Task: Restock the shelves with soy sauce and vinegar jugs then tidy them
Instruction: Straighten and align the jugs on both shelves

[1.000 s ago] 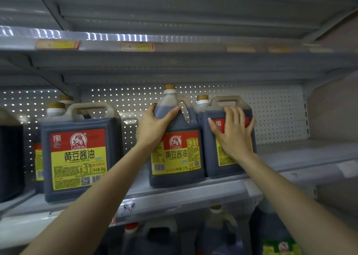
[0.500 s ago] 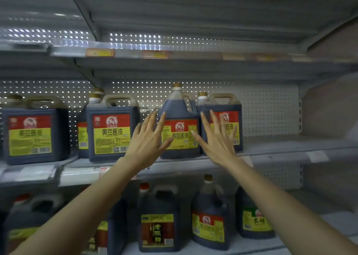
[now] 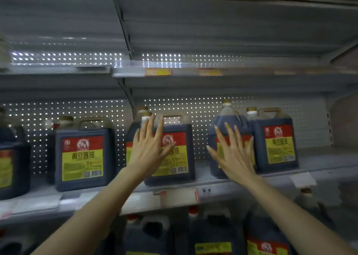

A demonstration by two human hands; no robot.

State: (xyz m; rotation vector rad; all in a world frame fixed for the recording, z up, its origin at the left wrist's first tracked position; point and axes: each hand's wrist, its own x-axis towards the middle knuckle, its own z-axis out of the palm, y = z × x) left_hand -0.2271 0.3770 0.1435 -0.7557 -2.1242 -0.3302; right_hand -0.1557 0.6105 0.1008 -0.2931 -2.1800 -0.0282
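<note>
Head view: the left hand (image 3: 149,150) is raised with its fingers straight and spread, holding nothing. It is in front of a square dark-blue plastic soy sauce jug (image 3: 179,158) with a red and yellow label, which stands upright on the grey metal middle shelf (image 3: 327,163). The blur hides whether the palm touches the jug.

The right hand (image 3: 235,160) is also flat, spread and empty, in front of a round-shouldered dark jug (image 3: 228,124) with a tall neck. That jug stands touching or just beside a square jug at the right (image 3: 277,144) with the same label, and well apart from the jug behind the left hand.

Another square labelled jug (image 3: 83,158) stands upright on the same shelf to the left, and the edge of a further jug (image 3: 11,167) shows at the frame's left border. Behind the row is a perforated white back panel (image 3: 203,113). Red and yellow price tags (image 3: 158,72) sit on the front edge of the shelf above. Below the middle shelf, the tops of several dark lower jugs (image 3: 149,235) show, blurred.
</note>
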